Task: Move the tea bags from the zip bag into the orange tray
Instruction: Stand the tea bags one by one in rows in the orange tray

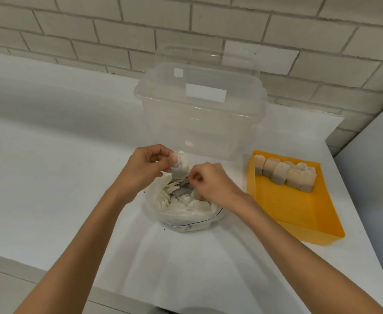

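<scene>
Head view: left hand is pinching a tea bag; orange tray is sitting right, nearer the curled right hand, hold unclear.

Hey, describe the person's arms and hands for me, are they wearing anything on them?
Nothing worn shows. Both forearms are bare up to the frame's lower edge, with no sleeves in view. The left hand and right hand have no gloves, and no ring, watch or bracelet is visible.
</scene>
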Demonstrator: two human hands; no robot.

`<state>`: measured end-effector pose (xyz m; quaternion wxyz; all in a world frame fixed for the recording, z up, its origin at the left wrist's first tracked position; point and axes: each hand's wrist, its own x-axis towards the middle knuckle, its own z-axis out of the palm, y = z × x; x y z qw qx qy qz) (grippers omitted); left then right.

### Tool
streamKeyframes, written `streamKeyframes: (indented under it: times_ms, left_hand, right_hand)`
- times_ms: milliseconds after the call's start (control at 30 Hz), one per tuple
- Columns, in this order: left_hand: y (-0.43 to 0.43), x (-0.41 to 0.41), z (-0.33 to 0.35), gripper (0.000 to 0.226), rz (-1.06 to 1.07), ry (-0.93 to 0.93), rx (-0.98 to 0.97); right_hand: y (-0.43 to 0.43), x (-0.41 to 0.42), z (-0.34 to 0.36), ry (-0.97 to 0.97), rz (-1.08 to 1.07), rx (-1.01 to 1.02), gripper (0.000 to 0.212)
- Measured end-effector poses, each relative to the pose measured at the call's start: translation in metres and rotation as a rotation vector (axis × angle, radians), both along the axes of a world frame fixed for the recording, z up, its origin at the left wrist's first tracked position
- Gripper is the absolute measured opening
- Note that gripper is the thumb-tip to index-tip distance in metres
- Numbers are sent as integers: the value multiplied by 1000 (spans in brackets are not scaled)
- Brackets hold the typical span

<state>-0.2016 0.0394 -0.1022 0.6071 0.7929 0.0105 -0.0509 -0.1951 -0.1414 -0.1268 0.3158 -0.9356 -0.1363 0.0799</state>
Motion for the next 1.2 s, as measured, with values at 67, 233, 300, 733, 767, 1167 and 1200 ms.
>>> streamKeyframes:
  times_ms: [67, 233, 300, 733, 767, 1167, 1200]
  left_hand:
    - [-1, 0, -3, 10, -7, 7, 23]
    - [-2, -2, -9, 12, -7, 22, 32]
    - [-1, -3, -9, 11, 0, 22, 33]
    - [-2, -1, -5, 11, 2, -27, 25]
    - [-3, -1, -3, 12, -1, -43, 24]
    - [-53, 20, 33, 15, -183, -191, -18]
    - [-61, 21, 35, 15, -203, -198, -17]
  right_hand:
    - [9, 0, -13, -19, -6, -163, 23]
    - [24, -2, -21, 50, -83, -209, 17]
    - [25, 1, -20, 64, -127, -169, 16]
    - [2, -5, 10, 41, -161, 79, 8]
    - [-3, -5, 16, 36, -152, 112, 5]
    - [-92, -2, 104, -95, -269, 82, 14]
    - [-103, 0, 107, -125, -293, 58, 15]
